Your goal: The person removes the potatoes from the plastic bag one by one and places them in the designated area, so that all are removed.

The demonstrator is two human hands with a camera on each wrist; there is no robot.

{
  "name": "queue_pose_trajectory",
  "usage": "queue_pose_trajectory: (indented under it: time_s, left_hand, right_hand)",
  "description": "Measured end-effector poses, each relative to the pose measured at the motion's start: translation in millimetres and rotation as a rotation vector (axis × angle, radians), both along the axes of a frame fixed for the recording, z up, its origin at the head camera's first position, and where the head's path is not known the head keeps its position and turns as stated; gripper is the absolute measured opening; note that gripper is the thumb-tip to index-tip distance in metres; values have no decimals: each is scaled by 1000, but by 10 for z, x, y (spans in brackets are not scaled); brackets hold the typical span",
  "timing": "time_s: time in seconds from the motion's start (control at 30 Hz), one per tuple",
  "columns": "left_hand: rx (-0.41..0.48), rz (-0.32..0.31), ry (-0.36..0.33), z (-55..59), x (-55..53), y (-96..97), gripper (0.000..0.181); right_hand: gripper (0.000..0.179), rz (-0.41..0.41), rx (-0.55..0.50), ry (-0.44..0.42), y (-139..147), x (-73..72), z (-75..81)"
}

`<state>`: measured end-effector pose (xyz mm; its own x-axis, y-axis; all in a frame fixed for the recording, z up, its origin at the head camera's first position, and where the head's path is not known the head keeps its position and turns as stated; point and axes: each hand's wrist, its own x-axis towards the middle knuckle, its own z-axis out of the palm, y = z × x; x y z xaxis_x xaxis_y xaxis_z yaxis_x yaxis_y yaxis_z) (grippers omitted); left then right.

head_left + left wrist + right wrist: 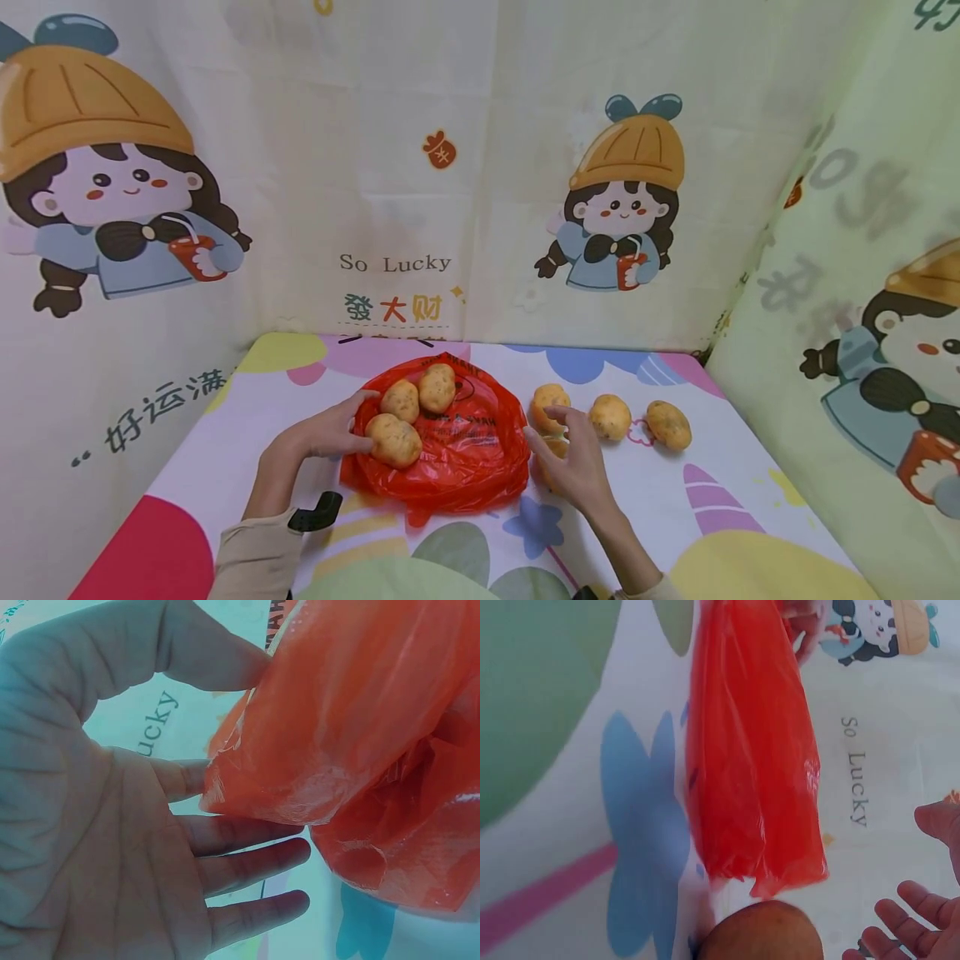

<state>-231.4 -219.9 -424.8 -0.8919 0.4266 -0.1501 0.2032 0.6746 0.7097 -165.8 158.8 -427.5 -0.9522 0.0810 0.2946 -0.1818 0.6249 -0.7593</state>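
A red plastic bag (480, 450) with dark print lies spread on the table, its rim raised and crinkled. Three potatoes rest on its left part: one at the front (393, 440), a smaller one behind (400, 402) and one farther back (437, 387). My left hand (322, 429) touches the bag's left edge, thumb and forefinger spread apart, the other fingers straight in the left wrist view. Beside the right edge, my right hand (573, 458) hovers with fingers parted and holds nothing. Under it a potato (553, 458) is partly hidden; another potato (550, 404) sits just behind.
Farther right on the patterned tablecloth (600, 517) lie a round potato (610, 417) and a longer potato (668, 425). Printed cloth walls (510, 208) rise behind and at both sides of the table.
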Motion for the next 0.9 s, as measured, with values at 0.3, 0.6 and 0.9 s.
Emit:
queue_pose_trajectory:
  time_s: [0.3, 0.6, 0.9]
  left_hand:
    - [0, 2, 0, -9, 8, 1, 83]
    - [-1, -4, 5, 8, 6, 2, 83]
    - [-3, -1, 7, 6, 7, -6, 82]
  right_hand:
    - [48, 146, -5, 116, -208, -19, -14]
    - [49, 265, -25, 97, -503, -26, -35]
    - [50, 335, -44, 48, -776, -69, -77]
